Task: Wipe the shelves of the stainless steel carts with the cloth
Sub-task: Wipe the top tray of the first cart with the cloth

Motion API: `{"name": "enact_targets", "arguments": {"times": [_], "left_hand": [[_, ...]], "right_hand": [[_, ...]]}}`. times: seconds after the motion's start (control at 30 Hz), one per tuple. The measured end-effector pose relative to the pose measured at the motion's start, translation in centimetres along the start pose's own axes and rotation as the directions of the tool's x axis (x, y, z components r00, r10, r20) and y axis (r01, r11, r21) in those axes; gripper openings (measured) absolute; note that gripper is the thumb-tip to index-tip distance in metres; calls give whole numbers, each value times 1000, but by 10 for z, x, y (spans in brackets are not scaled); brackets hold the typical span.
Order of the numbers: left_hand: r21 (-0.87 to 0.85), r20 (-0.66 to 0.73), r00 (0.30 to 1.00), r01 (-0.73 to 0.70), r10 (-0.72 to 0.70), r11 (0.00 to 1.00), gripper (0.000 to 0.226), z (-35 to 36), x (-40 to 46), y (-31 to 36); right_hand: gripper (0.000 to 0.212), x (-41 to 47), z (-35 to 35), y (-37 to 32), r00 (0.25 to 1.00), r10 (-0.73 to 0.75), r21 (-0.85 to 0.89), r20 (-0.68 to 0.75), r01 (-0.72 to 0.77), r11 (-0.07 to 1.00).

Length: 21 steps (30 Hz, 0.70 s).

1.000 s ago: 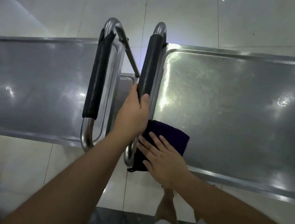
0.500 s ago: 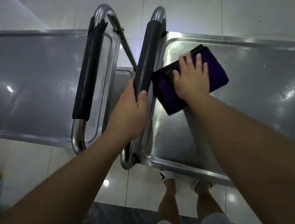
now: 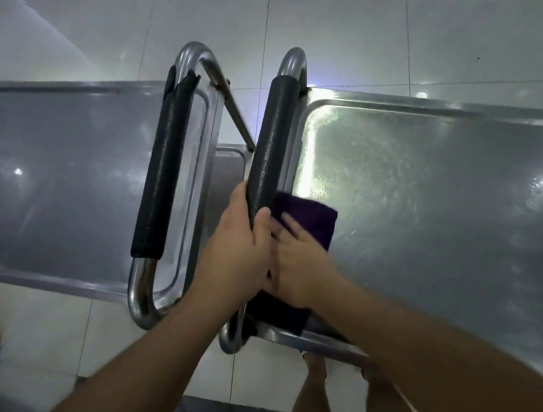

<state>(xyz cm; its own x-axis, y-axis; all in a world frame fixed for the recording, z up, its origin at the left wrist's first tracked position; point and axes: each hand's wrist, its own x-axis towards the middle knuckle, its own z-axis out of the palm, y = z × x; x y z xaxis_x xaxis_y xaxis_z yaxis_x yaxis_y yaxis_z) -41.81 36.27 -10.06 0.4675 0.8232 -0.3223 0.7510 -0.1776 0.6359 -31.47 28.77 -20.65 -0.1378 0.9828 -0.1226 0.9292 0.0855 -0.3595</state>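
Lower centre, left hand [image 3: 239,252]: gripping the right cart's black handle [image 3: 270,147].
Right hand [image 3: 298,266]: fingers flat, pressing purple cloth [image 3: 311,217] on the shelf [image 3: 427,192].

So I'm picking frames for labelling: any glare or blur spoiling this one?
Head view: strong glare on the right cart's shelf just beyond the purple cloth; the right hand is motion-blurred; the left hand on the black handle grip is sharp; wide-angle bending shows at the edges.
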Motion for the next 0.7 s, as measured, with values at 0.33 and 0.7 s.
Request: {"name": "enact_targets", "arguments": {"times": [0.33,0.7], "left_hand": [[-30,0,1000,-1,1,1000,47,2,0,0],[4,-12,1000,-18,18,1000,41,3,-1,7]], "right_hand": [[74,105,-84,199,779,595,-27,-199,-611,791],[76,15,-40,101,852,514,-19,-99,-518,855]]}}
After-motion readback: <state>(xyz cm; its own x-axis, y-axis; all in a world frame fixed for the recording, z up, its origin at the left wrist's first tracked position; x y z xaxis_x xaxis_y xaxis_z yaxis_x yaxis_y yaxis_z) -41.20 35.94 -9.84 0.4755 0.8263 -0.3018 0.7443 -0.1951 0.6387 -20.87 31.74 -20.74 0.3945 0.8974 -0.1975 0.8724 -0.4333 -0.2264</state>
